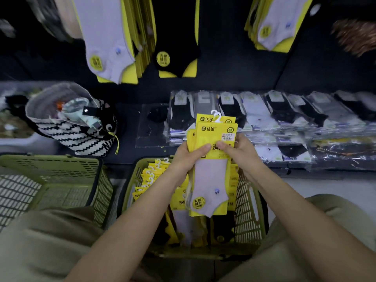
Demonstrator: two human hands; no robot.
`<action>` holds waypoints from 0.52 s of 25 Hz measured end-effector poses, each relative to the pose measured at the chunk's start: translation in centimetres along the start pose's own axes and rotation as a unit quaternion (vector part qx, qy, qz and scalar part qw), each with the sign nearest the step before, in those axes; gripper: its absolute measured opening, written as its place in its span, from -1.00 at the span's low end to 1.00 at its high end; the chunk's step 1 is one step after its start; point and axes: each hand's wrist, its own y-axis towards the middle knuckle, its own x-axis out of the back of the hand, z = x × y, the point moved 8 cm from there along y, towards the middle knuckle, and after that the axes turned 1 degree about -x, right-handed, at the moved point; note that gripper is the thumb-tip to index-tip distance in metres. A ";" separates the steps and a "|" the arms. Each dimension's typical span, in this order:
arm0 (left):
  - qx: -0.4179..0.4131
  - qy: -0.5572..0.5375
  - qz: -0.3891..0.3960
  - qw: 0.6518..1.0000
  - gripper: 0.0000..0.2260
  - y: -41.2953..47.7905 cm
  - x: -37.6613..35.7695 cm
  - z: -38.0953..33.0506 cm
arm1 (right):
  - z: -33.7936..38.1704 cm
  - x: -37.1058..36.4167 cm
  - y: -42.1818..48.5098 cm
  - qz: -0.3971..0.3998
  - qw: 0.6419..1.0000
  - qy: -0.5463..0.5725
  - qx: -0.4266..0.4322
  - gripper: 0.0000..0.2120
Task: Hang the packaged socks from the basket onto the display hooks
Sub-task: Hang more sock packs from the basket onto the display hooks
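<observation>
A small stack of packs (211, 180) is gripped by the left hand (189, 157) at its left edge and by the right hand (239, 151) at its right, with both thumbs pressed on the front. The front pack is a yellow card bearing a pale lilac ankle sock, a round yellow sticker near the toe and a white hook (216, 116) on top. The stack is held above the basket (251, 200), where more yellow packs lie. Farther off, hung packs (105, 37) are seen against the dark wall (223, 47).
</observation>
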 end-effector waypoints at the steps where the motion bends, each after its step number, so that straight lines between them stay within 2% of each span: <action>1: -0.011 -0.004 0.005 1.000 -0.65 0.0 0.0 -1.3 | 1.3 -0.1 0.1 -0.007 1.000 0.002 0.008 -0.70; 3: -0.030 -0.016 0.015 0.999 -0.52 -0.2 0.0 -4.0 | 4.3 -0.1 0.4 -0.013 0.999 0.005 0.036 -0.69; 5: -0.049 -0.021 0.019 0.998 -0.35 -0.5 0.2 -6.7 | 7.4 -0.7 0.6 0.005 0.997 -0.004 0.072 -0.81; 6: -0.064 -0.023 0.021 0.997 -0.34 -0.5 0.3 -8.1 | 8.8 -1.1 0.6 0.016 0.996 -0.015 0.086 -0.85; 8: -0.105 -0.029 0.025 0.994 -0.45 -0.5 0.7 -10.7 | 11.3 -1.8 0.9 0.031 0.993 -0.028 0.108 -0.89; 11: -0.148 -0.020 0.012 0.989 -0.53 -0.3 1.5 -14.6 | 15.2 -2.5 1.3 0.033 0.988 -0.006 0.150 -0.77; 13: -0.179 -0.004 0.006 0.984 -0.56 -0.1 2.0 -16.9 | 17.5 -2.5 1.8 0.006 0.984 0.009 0.177 -0.75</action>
